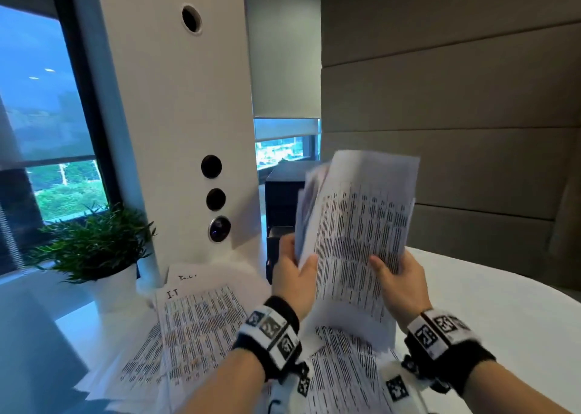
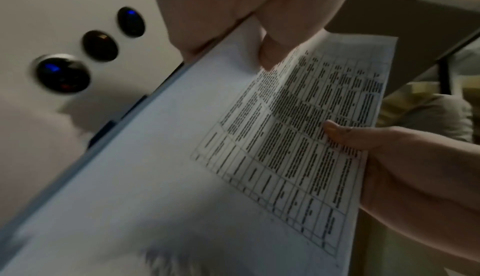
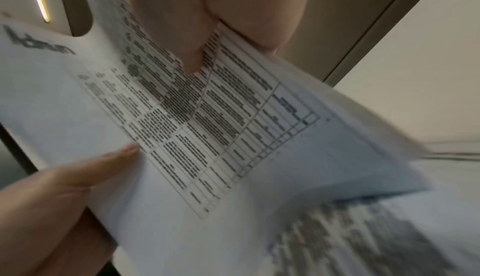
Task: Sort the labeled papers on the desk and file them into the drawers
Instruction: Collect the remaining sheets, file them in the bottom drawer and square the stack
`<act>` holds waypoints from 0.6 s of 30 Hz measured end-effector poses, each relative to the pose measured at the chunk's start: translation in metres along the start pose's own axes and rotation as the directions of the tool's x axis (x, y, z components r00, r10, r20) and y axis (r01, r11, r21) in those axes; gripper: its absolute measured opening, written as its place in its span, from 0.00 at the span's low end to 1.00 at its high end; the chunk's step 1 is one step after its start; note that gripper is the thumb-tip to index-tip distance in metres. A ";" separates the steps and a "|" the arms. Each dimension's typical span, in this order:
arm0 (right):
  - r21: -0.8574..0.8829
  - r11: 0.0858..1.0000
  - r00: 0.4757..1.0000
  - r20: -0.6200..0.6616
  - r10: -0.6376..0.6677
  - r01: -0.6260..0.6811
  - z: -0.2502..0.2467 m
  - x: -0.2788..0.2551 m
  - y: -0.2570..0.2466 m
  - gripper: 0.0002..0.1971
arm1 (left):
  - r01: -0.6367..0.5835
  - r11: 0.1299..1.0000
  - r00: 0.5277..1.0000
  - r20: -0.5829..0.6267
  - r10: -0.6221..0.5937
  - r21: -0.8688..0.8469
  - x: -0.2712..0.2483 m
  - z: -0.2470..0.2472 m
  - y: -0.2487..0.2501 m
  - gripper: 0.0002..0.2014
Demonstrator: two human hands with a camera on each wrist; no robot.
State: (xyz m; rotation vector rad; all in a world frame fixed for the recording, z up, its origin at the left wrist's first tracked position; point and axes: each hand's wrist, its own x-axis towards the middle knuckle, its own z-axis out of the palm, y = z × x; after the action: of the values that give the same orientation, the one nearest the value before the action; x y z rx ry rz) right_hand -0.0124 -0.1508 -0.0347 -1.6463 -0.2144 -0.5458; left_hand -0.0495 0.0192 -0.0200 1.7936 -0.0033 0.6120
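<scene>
Item: bundle of printed sheets, raised upright above the desk. We pinched it along its lower edge, left hand at the near-left corner, right hand with thumb across the table print. Sorting step, we judged: the held label was too blurred to read. Loose sheets lay spread below. Black drawer unit stood behind. Next: read the label, pick its drawer.

An office. White desk w/ printed papers, potted plant, roller-blind window, padded wall panels.
</scene>
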 end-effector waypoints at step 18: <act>-0.117 0.877 0.764 0.446 0.465 -0.466 -0.034 0.029 -0.043 0.02 | 0.483 0.874 0.843 0.240 -0.482 0.061 0.047 -0.087 0.020 0.13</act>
State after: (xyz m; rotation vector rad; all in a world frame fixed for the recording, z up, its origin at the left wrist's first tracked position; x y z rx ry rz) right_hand -0.0143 -0.1822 0.0189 -1.7301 -0.1412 0.2411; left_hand -0.0502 0.1058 0.0326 1.7662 0.2718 0.0206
